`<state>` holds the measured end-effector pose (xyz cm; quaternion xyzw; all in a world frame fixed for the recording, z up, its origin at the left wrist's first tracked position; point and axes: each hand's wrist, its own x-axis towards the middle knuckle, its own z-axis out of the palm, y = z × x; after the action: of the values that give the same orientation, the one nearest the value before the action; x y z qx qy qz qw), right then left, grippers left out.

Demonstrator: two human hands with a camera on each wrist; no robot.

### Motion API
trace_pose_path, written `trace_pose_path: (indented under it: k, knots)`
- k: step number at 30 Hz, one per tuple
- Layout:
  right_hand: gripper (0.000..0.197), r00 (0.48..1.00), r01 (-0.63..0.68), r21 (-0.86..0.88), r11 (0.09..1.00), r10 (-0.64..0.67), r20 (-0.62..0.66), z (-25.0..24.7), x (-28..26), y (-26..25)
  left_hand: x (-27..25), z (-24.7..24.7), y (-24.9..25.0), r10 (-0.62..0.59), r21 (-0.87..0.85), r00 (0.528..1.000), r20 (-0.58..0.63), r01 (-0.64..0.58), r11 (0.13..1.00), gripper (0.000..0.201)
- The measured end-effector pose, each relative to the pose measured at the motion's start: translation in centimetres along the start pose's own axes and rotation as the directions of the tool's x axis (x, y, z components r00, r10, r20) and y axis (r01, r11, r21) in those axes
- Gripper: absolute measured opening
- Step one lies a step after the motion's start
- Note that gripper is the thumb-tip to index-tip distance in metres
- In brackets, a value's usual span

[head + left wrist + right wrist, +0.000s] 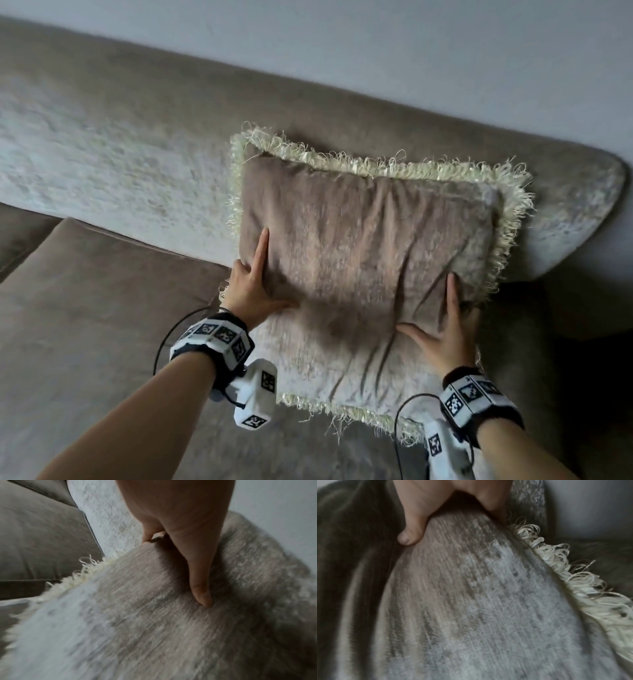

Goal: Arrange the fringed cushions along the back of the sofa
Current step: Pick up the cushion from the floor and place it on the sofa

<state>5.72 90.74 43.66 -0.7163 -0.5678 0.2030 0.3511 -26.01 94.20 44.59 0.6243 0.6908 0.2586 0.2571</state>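
Leaning against the taupe velvet backrest of the sofa (144, 144) near its right-hand end, the square taupe chenille cushion with a cream looped fringe (370, 260) looks nearly placed: its upper edge rests on the backrest and its lower fringe trails onto the brown seat cushion (89, 325). Only this one fringed cushion shows, so I judge the task to be at an early or middle stage; whether others wait out of view cannot be told, and the long stretch of backrest to the left carries none. What seems left for this one is a final settling upright and letting go. The left hand (255, 284) grips the cushion's left edge, with the forefinger laid straight up the front face, the thumb pressed into the fabric lower down, and the remaining fingers wrapped behind the edge; the left wrist view shows the thumb denting the pile. The right hand (445, 332) holds the right side likewise, thumb spread inward across the front, forefinger straight upward, and the other fingers tucked round the fringed edge, where deep creases run through the fabric between both hands.
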Motion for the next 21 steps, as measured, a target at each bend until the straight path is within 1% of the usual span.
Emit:
trace_pose_path:
  k: [2,5,7,9,11,12,14,16,18,21]
  knots:
    - [0.120,1.000,-0.003,-0.029,1.000,0.002,-0.022,1.4,0.2,1.3,1.1,2.2,-1.7,0.022,-0.003,1.000,-0.011,-0.022,1.000,0.146]
    - [0.114,0.998,-0.017,-0.095,0.995,0.011,-0.057,3.1,-0.2,3.3,2.2,5.2,-3.5,0.049,0.079,0.999,-0.018,-0.048,0.996,0.149]
    - [0.112,0.998,-0.048,-0.106,0.993,0.043,-0.054,3.7,-0.1,4.1,3.0,6.0,-3.8,0.002,0.064,1.000,0.006,-0.003,0.998,0.143]
    - [0.114,0.996,-0.089,-0.115,0.989,0.088,-0.014,4.0,0.3,4.6,3.5,5.8,-3.5,-0.045,0.070,0.997,0.065,0.040,0.997,0.133]
    - [0.115,0.995,-0.098,-0.175,0.980,0.100,0.007,3.8,0.2,5.0,3.1,5.5,-3.5,0.005,0.132,0.999,0.040,-0.010,0.991,0.135]
    - [0.115,0.996,-0.087,-0.232,0.969,0.089,-0.002,3.6,0.0,5.0,2.7,5.2,-3.7,0.029,0.149,0.999,0.031,-0.033,0.988,0.137]
    - [0.114,0.998,-0.064,-0.364,0.929,0.054,-0.037,3.2,-0.7,4.8,1.5,4.4,-4.1,-0.006,0.132,1.000,0.014,0.004,0.991,0.139]
    - [0.107,0.996,-0.060,-0.428,0.902,0.027,-0.083,3.1,-1.4,3.9,0.2,3.3,-4.0,-0.032,0.153,0.999,-0.021,0.035,0.988,0.138]
    - [0.099,0.993,-0.077,-0.424,0.903,0.032,-0.113,3.3,-1.6,2.4,-0.6,2.7,-3.4,-0.044,0.189,0.999,-0.024,0.047,0.981,0.132]
    - [0.097,0.987,-0.153,-0.378,0.913,0.122,-0.103,4.3,-0.8,0.0,-0.3,3.1,-1.8,-0.056,0.233,0.998,0.031,0.048,0.971,0.123]
